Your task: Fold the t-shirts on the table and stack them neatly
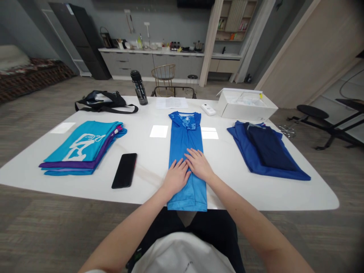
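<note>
A blue T-shirt [186,142] lies folded into a long narrow strip, its patterned collar end pointing away from me and its hem at the table's near edge. My left hand [178,176] rests flat on the lower half of the shirt, fingers stretched out. Just beside it, my right hand [199,163] also lies flat on the cloth, fingers extended, the fingertips of both hands close together. Neither hand grips anything. To the left is a stack of folded turquoise and purple shirts [82,144]. Dark blue folded clothes [267,149] lie to the right.
On the white table [222,182] are a black phone [124,170], a black waist bag [105,100], a dark bottle [139,88], papers [172,102], a small white device [208,109] and an open white box [246,105]. A metal-framed chair [164,72] stands beyond.
</note>
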Available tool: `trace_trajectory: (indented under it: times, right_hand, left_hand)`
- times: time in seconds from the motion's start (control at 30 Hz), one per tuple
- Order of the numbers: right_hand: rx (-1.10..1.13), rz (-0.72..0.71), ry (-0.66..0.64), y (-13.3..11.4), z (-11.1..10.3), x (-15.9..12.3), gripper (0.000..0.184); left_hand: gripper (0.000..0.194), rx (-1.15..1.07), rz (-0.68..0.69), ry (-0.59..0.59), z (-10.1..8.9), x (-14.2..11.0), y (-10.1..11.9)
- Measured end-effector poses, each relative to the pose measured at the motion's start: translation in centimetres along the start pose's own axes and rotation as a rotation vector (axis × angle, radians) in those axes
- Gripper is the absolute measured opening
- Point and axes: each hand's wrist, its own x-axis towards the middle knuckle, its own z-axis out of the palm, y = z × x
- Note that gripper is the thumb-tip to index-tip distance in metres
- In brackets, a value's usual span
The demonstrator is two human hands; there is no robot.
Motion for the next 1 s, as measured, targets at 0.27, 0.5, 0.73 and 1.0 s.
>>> trace_trajectory:
  times: [0.27,0.5,0.73,1.0]
  right_hand:
    - [0.163,0.005,0.032,-1.5,-0.6,-5.2,0.041]
    - [0.102,0.036,-0.095,-3.4,-0.9,-8.4,0.052]
    - [0.142,-0.009,-0.077,-4.9,-2.1,-11.7,0.052]
    - [0.263,-0.096,-0.015,-6.3,-3.2,-14.7,0.042]
  left_hand:
    - [0.055,0.02,-0.03,-0.014,-0.6,-4.3,1.8]
    - [0.058,0.001,-0.032,-0.035,-0.7,-5.2,2.3]
    - [0.06,-0.065,0.063,-0.105,-2.2,-7.7,3.2]
    - [0.069,-0.027,0.23,-0.139,-2.4,-11.4,3.0]
